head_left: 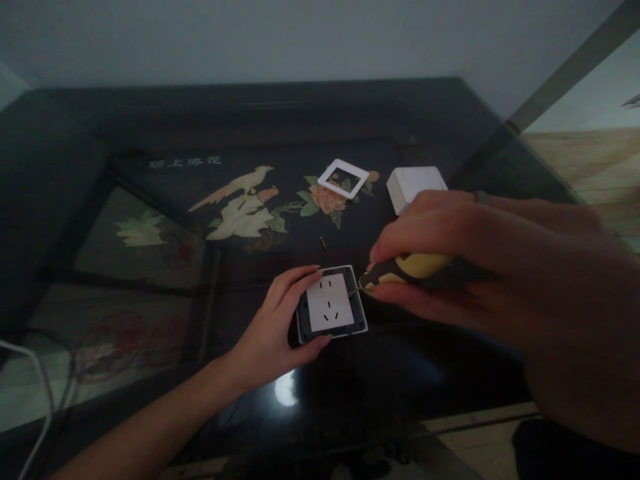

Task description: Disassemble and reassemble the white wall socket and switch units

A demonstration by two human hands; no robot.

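A wall socket [329,313] with a white face and dark rim lies on the glossy black table. My left hand [280,320] grips it from the left, fingers on its upper edge and thumb at its lower edge. In my right hand [450,247] is a screwdriver [425,265] with a yellow and black handle. Its thin shaft points left and its tip meets the right side of the socket's face. Beyond the socket, a single screw [323,243] rests on the table.
Farther back lies a white square frame [357,172]. A white box-shaped piece [419,179] stands to its right, partly behind my right hand. The table [250,110] bears bird and flower pictures and meets a pale wall. A white cable [47,393] hangs at the lower left.
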